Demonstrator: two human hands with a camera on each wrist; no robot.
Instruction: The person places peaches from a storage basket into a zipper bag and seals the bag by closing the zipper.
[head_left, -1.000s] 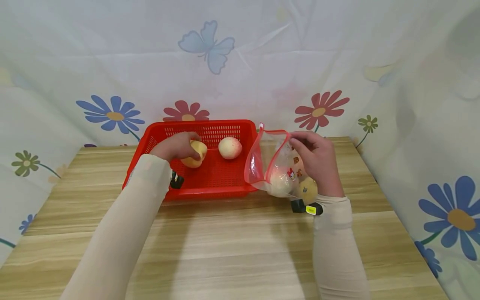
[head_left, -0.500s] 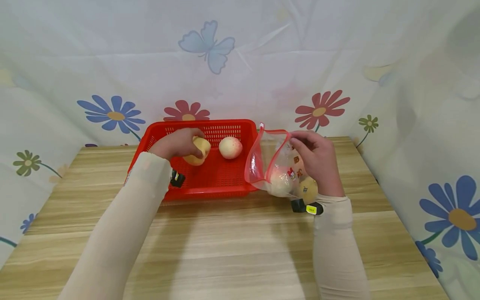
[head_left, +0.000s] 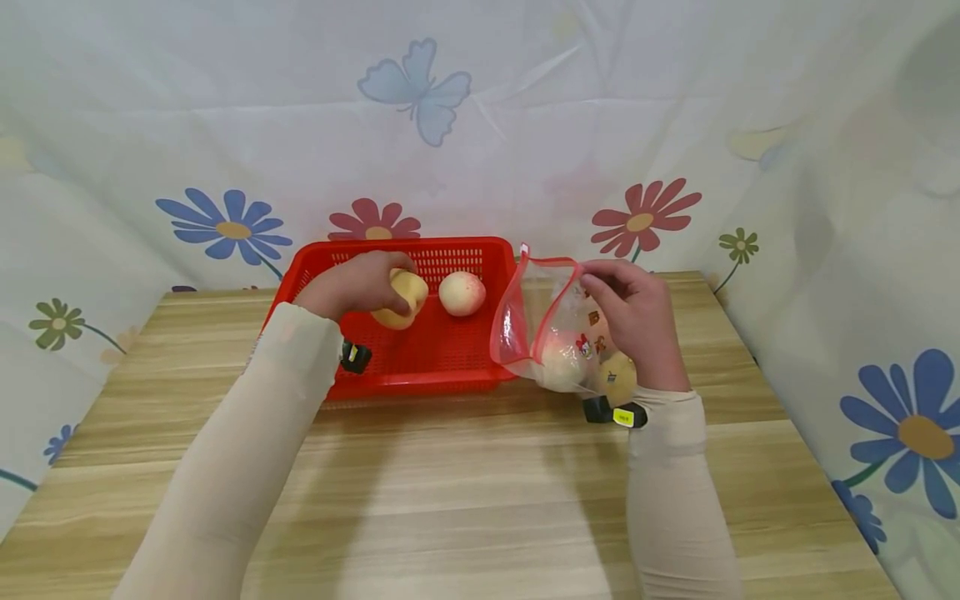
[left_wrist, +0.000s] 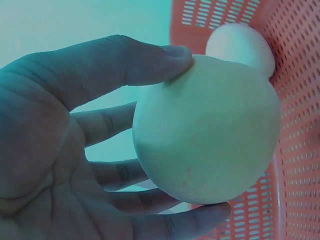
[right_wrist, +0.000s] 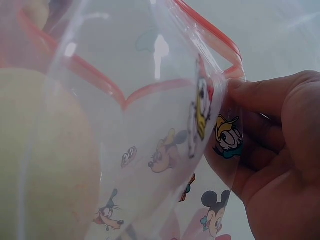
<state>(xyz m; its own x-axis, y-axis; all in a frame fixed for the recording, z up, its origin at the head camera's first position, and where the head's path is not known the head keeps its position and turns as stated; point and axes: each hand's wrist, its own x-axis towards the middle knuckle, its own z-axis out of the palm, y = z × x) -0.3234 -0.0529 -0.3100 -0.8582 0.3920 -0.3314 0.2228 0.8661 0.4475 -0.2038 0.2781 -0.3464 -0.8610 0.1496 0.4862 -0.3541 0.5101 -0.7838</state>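
Note:
My left hand [head_left: 352, 287] grips a yellowish round fruit [head_left: 405, 298] [left_wrist: 207, 130] and holds it above the red plastic basket [head_left: 420, 367]. A second, pinkish fruit [head_left: 461, 293] [left_wrist: 241, 45] lies in the basket's right part. To the right of the basket, my right hand [head_left: 637, 321] [right_wrist: 280, 145] pinches the rim of a clear zip bag [head_left: 551, 321] [right_wrist: 150, 140] with a red edge and cartoon prints, holding its mouth open. Inside the bag sit two fruits, a pale one [head_left: 562, 362] [right_wrist: 45, 165] and a yellowish one [head_left: 618, 377].
The wooden table [head_left: 465, 500] is bounded by a flower-print cloth [head_left: 480, 125] at the back and on both sides. Small black devices sit at my left wrist [head_left: 354, 357] and right wrist [head_left: 615, 412].
My left hand has lifted the yellowish fruit off the basket floor and carried it slightly up and right. The right hand and bag have stayed put.

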